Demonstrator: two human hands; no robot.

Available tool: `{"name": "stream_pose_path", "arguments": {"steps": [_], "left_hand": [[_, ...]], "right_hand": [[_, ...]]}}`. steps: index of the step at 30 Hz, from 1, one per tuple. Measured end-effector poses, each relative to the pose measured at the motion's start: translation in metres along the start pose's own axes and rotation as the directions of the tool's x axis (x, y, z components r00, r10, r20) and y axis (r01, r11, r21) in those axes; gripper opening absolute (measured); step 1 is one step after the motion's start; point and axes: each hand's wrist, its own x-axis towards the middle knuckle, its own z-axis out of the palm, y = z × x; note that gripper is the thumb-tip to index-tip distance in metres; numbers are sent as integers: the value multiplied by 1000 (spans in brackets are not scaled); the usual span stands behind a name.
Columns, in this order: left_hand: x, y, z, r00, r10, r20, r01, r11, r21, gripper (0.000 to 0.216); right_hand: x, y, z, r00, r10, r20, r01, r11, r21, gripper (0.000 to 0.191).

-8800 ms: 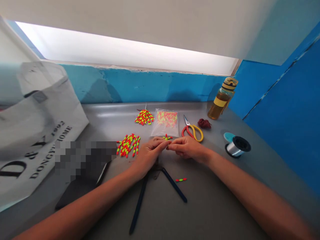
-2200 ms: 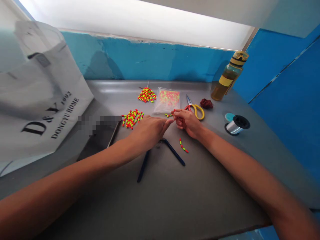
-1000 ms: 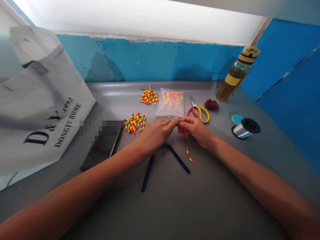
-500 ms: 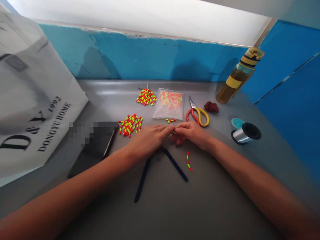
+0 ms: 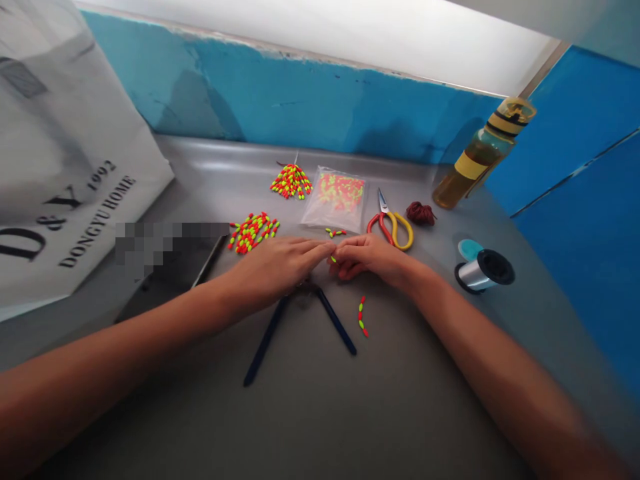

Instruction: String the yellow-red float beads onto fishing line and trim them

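My left hand (image 5: 283, 263) and my right hand (image 5: 375, 257) meet fingertip to fingertip above the grey table. A small yellow-green bead (image 5: 333, 259) shows at my right fingertips, which are pinched on it. My left thumb and fingers are pressed together beside it; what they hold is hidden. Just beyond the hands lie a few loose red and yellow-green beads (image 5: 335, 233). Nearer to me rests a short curved row of such beads (image 5: 361, 317). Under my left hand, dark blue handles (image 5: 337, 321) of a tool spread apart, its head mostly covered.
Behind are a bead pile (image 5: 253, 232), a fanned bead bunch (image 5: 291, 181) and a clear bag of beads (image 5: 335, 200). Scissors (image 5: 390, 223), dark red cord (image 5: 421, 213), a bottle (image 5: 475, 160) and a spool (image 5: 483, 272) stand right. A dark flat object (image 5: 170, 287) and paper bag (image 5: 75, 167) are left.
The view has shifted, so most things on the table appear a little further left and higher. My hands keep the same fingertip pinch, with the bead still between them.
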Motion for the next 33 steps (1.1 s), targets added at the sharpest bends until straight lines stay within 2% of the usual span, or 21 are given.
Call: {"name": "stream_pose_path", "arguments": {"steps": [10,16,27,33], "left_hand": [[-2,-5,1,988,138,-66,-125,977,170,41],[-4,-5,0,972,198,-123,-180,974,140,41],[-3,-8,-2,976,178,-128,-150,969,197,43],[-3,-1,-16,982,91,-166,-53,973,223,45]], "right_hand": [[-4,-4,3,1000,9,0,-9,1000,-22,10],[-4,-2,-1,999,-13,44,14,1000,-20,10],[-2,0,-5,998,2,70,0,1000,-30,11],[-6,0,-10,992,14,124,-10,999,-32,13]]}}
